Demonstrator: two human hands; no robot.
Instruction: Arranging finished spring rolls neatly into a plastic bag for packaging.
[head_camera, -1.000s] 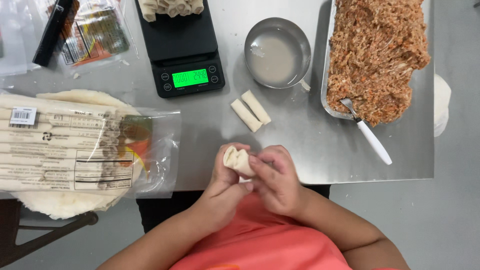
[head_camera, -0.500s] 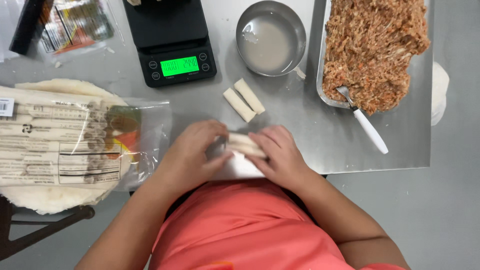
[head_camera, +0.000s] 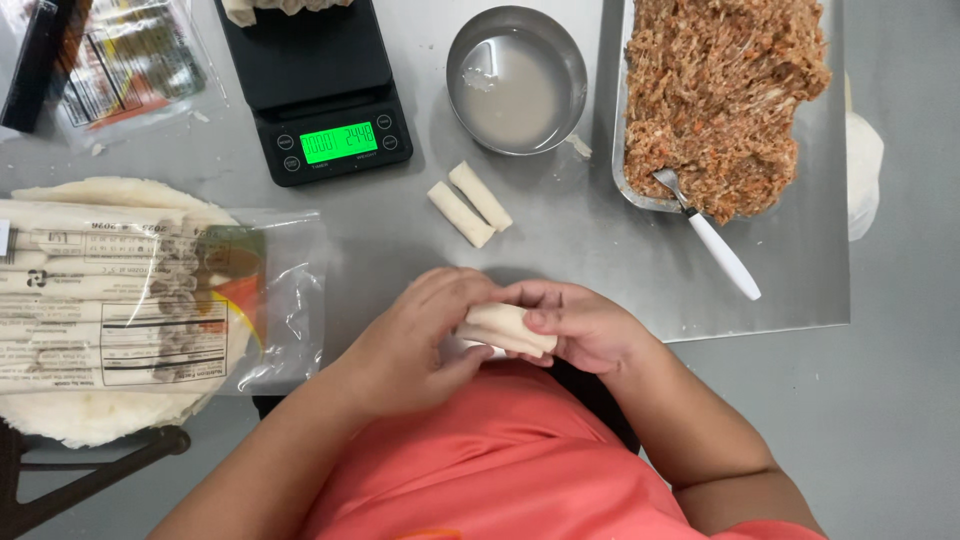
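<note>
Both hands close on one pale roll (head_camera: 505, 328) at the near tabletop (head_camera: 560, 250) edge: the left hand (head_camera: 415, 345) has its grip wrapped around the roll's left end, the right hand (head_camera: 580, 325) pinches its right end. Beyond lie two finished rolls (head_camera: 470, 203), then a scale (head_camera: 320, 90), a bowl (head_camera: 516, 80) and a filling tray (head_camera: 725, 100).

The wrapper, a loose, folded bundle pinched high between the fingers a second ago, is now showing as a tight pale roll (head_camera: 505, 328). The left hand (head_camera: 415, 345) is curling around its near end and the right hand (head_camera: 585, 325) is closing over its far end, both now lying lower, at the counter (head_camera: 560, 250) edge.
</note>
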